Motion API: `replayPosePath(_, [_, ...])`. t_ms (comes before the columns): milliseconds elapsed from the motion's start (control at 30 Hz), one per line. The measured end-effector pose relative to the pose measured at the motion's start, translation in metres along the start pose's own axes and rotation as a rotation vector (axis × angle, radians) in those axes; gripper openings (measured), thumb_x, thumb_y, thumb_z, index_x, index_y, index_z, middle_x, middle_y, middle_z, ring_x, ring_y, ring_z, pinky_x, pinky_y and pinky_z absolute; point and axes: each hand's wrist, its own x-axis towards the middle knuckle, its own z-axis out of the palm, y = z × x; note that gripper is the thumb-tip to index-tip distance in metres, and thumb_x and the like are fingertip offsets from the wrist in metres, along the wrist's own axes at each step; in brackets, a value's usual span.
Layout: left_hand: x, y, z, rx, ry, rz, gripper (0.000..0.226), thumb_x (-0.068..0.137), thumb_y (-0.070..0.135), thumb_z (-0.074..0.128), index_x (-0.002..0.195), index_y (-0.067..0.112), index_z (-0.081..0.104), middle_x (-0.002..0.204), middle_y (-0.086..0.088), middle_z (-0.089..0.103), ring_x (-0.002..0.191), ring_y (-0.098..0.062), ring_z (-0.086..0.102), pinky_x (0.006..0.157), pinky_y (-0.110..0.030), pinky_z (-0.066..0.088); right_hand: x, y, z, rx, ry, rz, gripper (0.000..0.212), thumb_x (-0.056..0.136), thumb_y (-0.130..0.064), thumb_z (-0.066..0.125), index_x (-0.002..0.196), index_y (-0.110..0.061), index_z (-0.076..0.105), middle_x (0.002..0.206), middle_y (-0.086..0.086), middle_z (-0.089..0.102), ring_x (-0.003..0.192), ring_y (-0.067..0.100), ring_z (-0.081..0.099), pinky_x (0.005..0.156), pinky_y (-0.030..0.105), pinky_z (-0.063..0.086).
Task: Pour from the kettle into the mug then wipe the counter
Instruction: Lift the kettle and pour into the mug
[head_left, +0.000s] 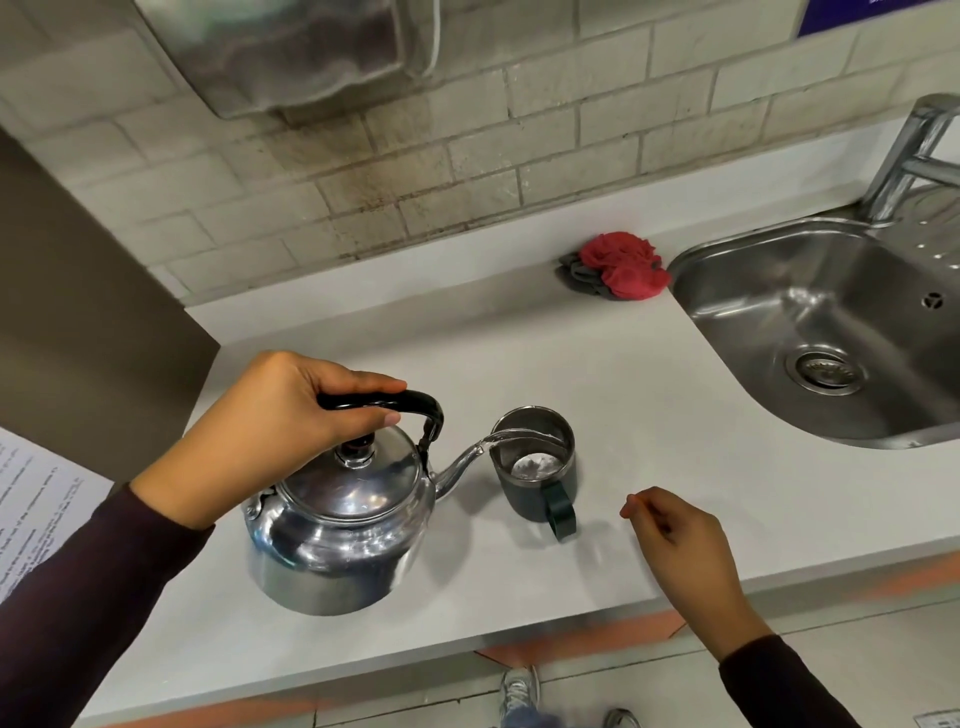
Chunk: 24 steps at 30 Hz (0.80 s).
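Note:
My left hand (270, 426) grips the black handle of a shiny metal kettle (337, 525), which is tilted to the right above the white counter (649, 395). A thin stream of water runs from its spout into a dark green mug (535, 467) with a steel inside, and water shows at the mug's bottom. The mug stands upright, its handle facing the front edge. My right hand (680, 540) hovers over the counter to the right of the mug, fingers loosely curled, holding nothing. A red and grey cloth (618, 265) lies bunched at the back by the sink.
A steel sink (831, 322) with a tap (909, 156) fills the right side. A metal dispenser (291, 52) hangs on the tiled wall above. A brown panel (78, 312) bounds the counter on the left, with a printed sheet (31, 509) below it.

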Motion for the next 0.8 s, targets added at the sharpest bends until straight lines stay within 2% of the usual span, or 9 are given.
replayPosePath(267, [0.004,0.002,-0.004,0.046,-0.022,-0.014,0.027,0.068,0.023,0.079,0.080,0.046,0.071,0.065,0.024,0.072,0.054,0.007,0.060,0.055,-0.004,0.044,0.003,-0.002,0.002,-0.011,0.012,-0.007,0.021,0.090,-0.022,0.055,0.074,-0.014,0.064,0.059,0.021,0.058,0.054,0.034,0.051,0.051,0.027,0.034])
replayPosePath(367, [0.005,0.002,-0.007,0.053,-0.016,-0.023,0.029,0.067,0.022,0.080,0.079,0.047,0.072,0.067,0.020,0.074,0.063,-0.002,0.067,0.062,-0.015,0.051,0.003,-0.002,0.001,-0.013,0.010,-0.004,0.021,0.090,-0.022,0.055,0.074,-0.014,0.064,0.057,0.020,0.057,0.050,0.028,0.048,0.050,0.027,0.034])
replayPosePath(433, [0.005,0.002,-0.010,0.049,-0.018,-0.027,0.030,0.067,0.023,0.080,0.078,0.049,0.072,0.067,0.018,0.074,0.067,-0.005,0.069,0.068,-0.019,0.052,0.004,-0.003,0.002,-0.012,0.015,-0.004,0.021,0.090,-0.022,0.055,0.073,-0.014,0.064,0.058,0.019,0.058,0.053,0.033,0.052,0.051,0.027,0.034])
replayPosePath(600, [0.004,0.001,-0.013,0.076,-0.037,-0.027,0.030,0.066,0.023,0.081,0.075,0.049,0.072,0.069,0.026,0.073,0.064,0.008,0.066,0.067,-0.011,0.051,0.004,-0.004,0.001,-0.008,0.014,0.000,0.022,0.091,-0.023,0.054,0.073,-0.014,0.064,0.058,0.019,0.059,0.056,0.034,0.054,0.051,0.027,0.035])
replayPosePath(733, [0.004,0.001,-0.017,0.096,-0.046,-0.019,0.035,0.066,0.024,0.081,0.071,0.056,0.069,0.071,0.026,0.073,0.071,0.007,0.068,0.065,-0.005,0.049,0.003,-0.006,0.001,-0.014,0.017,0.002,0.022,0.091,-0.023,0.054,0.073,-0.015,0.064,0.056,0.018,0.057,0.048,0.025,0.046,0.050,0.027,0.034])
replayPosePath(800, [0.004,0.000,-0.019,0.110,-0.045,-0.015,0.036,0.066,0.024,0.081,0.070,0.058,0.068,0.068,0.025,0.073,0.071,0.004,0.068,0.065,-0.007,0.049,0.003,-0.007,0.001,-0.023,0.015,0.004,0.023,0.091,-0.023,0.054,0.073,-0.014,0.064,0.055,0.018,0.057,0.047,0.020,0.043,0.049,0.027,0.033])
